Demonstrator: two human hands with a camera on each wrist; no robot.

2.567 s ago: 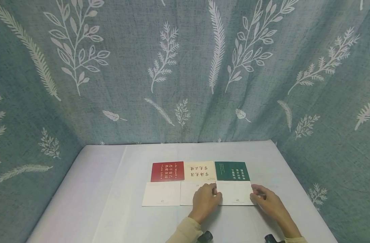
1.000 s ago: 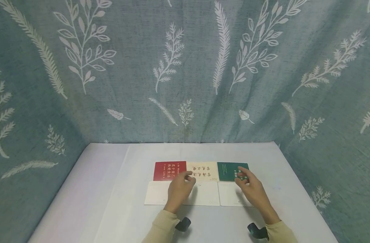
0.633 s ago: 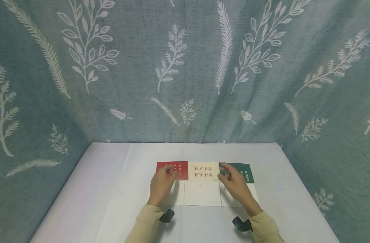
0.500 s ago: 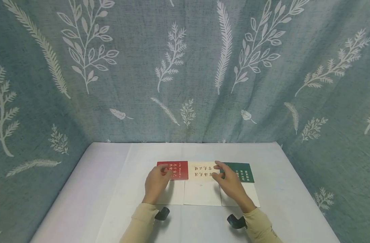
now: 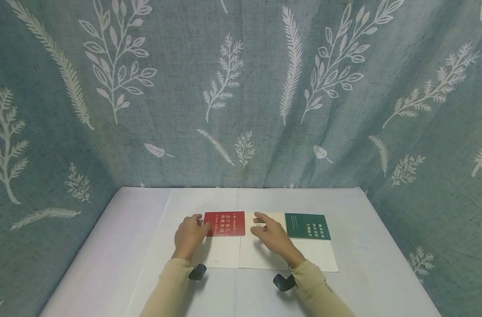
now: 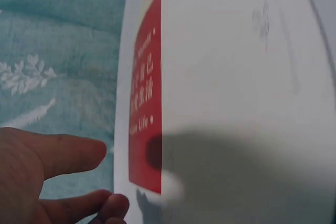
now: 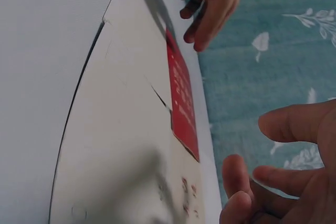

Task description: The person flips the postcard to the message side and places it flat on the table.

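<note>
Two neat rows of flat, thin cards lie on the table. The back row holds a red card (image 5: 225, 223), a cream card (image 5: 279, 217) and a green card (image 5: 308, 226), all lettered; three blank-looking white cards (image 5: 248, 257) form the front row. My left hand (image 5: 189, 236) hovers at the red card's left edge, thumb and fingers loosely apart and holding nothing, as the left wrist view bears out with its fingers (image 6: 73, 153). Over the cream card hangs my right hand (image 5: 273, 237), its relaxed fingers (image 7: 294, 124) also holding nothing and hiding much of the lettering.
A white-covered table (image 5: 153, 246) extends around the cards. Behind it and at both sides hangs a green leaf-patterned cloth (image 5: 177, 110). Dark wrist cameras (image 5: 197, 272) sit at both sleeves.
Both hands have moved left: from either side of the right white card, the left hand to the red card's left edge, the right hand to above the cream card. The cards keep their rows.
</note>
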